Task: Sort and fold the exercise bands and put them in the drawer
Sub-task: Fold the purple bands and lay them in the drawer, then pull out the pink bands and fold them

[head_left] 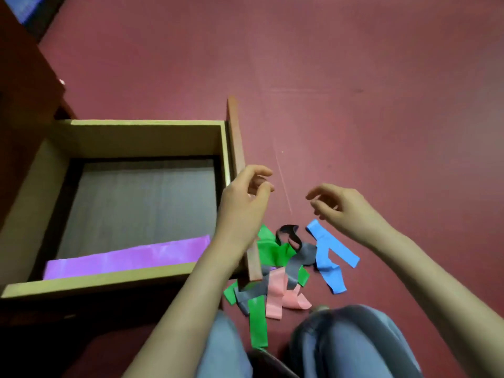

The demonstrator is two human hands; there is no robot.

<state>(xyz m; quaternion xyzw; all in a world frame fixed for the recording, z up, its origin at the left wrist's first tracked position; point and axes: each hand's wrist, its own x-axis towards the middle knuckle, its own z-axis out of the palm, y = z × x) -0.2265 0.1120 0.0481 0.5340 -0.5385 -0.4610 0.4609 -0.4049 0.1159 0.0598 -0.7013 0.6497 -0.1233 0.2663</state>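
A dull red floor point(368, 72) fills most of the frame, smooth and matte, lit softly and a little paler towards the centre right. Faint pale scratches point(283, 184) run down its middle, and a fainter streak crosses them higher up. A brown wooden cabinet point(24, 85) stands along the upper left edge, with a blurred bluish patch point(27, 6) in the top left corner. Deep shadow point(54, 336) lies at the lower left.

Pale matt wooden drawer point(141, 124), glossy purple band point(128, 256), smooth rubbery coloured bands point(275, 271), matt red floor point(354, 77)
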